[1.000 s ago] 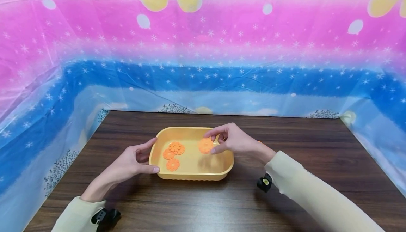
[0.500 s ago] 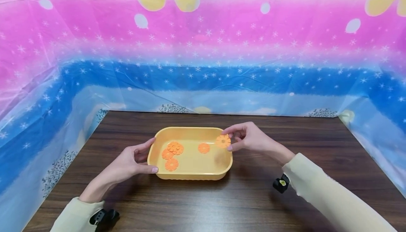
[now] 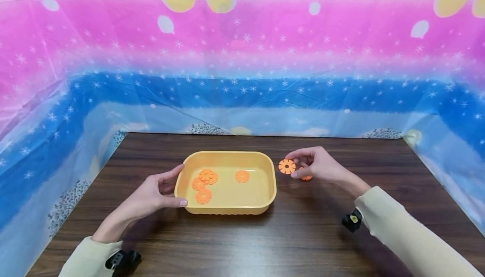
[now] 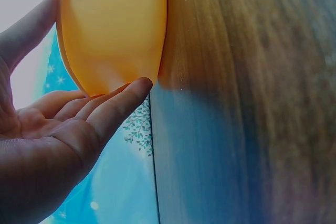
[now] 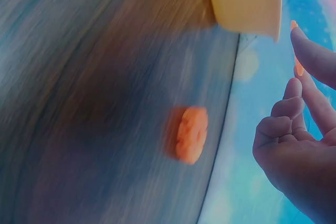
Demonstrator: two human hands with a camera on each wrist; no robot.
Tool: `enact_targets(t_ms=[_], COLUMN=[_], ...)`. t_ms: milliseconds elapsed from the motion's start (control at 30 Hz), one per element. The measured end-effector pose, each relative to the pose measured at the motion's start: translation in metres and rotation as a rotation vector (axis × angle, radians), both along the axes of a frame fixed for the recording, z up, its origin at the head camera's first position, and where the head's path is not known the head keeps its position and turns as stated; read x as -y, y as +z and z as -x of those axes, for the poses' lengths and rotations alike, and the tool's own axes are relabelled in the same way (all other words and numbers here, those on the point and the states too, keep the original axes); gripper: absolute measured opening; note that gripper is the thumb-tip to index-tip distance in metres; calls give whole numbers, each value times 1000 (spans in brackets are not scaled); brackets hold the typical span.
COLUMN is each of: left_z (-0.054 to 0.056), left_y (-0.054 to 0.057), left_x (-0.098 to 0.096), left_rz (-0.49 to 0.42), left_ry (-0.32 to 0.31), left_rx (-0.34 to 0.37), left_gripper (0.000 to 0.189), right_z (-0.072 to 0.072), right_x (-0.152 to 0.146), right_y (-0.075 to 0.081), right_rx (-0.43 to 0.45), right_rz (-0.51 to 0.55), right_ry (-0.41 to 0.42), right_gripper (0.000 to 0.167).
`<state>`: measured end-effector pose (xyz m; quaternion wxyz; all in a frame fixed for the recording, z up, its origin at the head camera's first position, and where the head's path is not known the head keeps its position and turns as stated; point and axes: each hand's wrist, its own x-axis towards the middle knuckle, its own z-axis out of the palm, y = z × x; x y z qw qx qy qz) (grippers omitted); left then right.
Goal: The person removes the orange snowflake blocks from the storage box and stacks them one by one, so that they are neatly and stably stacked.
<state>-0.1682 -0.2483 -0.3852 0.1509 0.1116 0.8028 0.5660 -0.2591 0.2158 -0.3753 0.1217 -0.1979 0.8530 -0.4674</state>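
Observation:
My left hand (image 3: 153,195) grips the left end of a yellow plastic tray (image 3: 227,210), with the thumb at its near corner and the fingers by the far corner. The left wrist view shows the fingertips against the outer wall of the tray (image 4: 115,35). To the right of the tray, my right hand (image 3: 322,165) pinches an orange notched disc (image 3: 286,166) with a hole in its middle. This disc (image 5: 297,51) appears edge-on between thumb and finger in the right wrist view. Below that hand, more orange discs (image 5: 192,135) lie on the table in what looks like a small stack.
Inside the tray, several orange discs (image 3: 203,196) lie at the left, some overlapping, and a single disc (image 3: 242,176) lies right of centre. A dark wood-grain table (image 3: 235,247) carries everything. A printed cloth backdrop (image 3: 242,91) rises along its back and sides.
My right hand has moved right, from over the tray to beyond its right rim, with the pinched disc. A single disc shows on the tray's floor where that hand was. My left hand stays in place.

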Motion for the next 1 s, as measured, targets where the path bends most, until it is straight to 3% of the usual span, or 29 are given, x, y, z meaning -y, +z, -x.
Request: enact_targets(t_ms=[600, 1000], left_z=[1, 1], left_y=[0, 2], left_x=[0, -1], left_rz=[51, 66], left_ry=[13, 8], left_rx=[-4, -5], left_gripper=[102, 101], right_z=[5, 7], right_x=[-58, -66], right_y=[-27, -34], right_rx=[8, -11], right_rz=[-24, -43], right_ry=[-102, -92], right_gripper=[52, 50])
